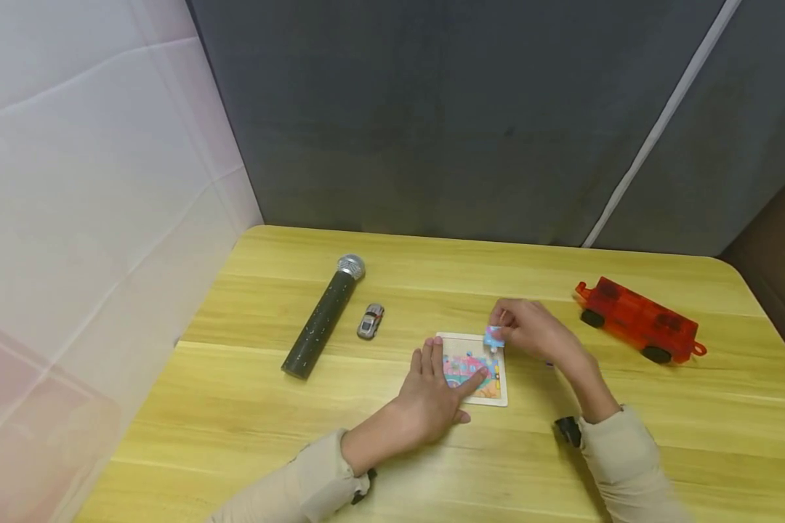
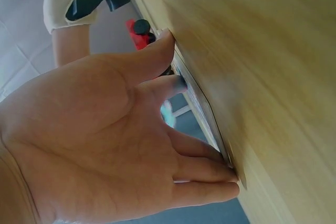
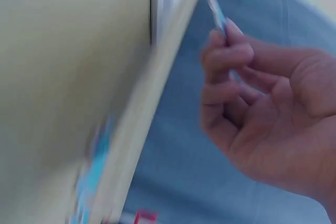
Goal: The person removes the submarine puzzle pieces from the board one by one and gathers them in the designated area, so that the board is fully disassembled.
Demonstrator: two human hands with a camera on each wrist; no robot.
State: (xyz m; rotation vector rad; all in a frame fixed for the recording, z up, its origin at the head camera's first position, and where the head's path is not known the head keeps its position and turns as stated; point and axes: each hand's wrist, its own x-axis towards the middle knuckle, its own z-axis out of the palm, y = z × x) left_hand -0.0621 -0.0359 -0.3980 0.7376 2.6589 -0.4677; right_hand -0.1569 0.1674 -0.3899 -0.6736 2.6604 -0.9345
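Note:
A small jigsaw puzzle in a pale tray [image 1: 504,388] lies on the table, its lower part filled with pink, blue and orange picture pieces. Bare board shows along the tray's upper part. My left hand [image 1: 428,403] rests on the tray's left side with fingers straight, thumb and index finger spread apart. From the left wrist view, its fingertips meet the tray's thin edge [image 2: 207,109]. Between thumb and finger, my right hand [image 1: 535,331] pinches a blue and pink puzzle piece [image 1: 493,338] over the tray's upper right corner. The right wrist view shows that piece [image 3: 216,13] edge-on.
Left of the tray lie a silver toy car [image 1: 370,321] and a black microphone [image 1: 323,314] with a silver head. A red toy wagon [image 1: 641,319] stands to the right. Blurred blue pieces [image 3: 94,166] lie below my right hand. A dark partition [image 1: 432,123] closes the back.

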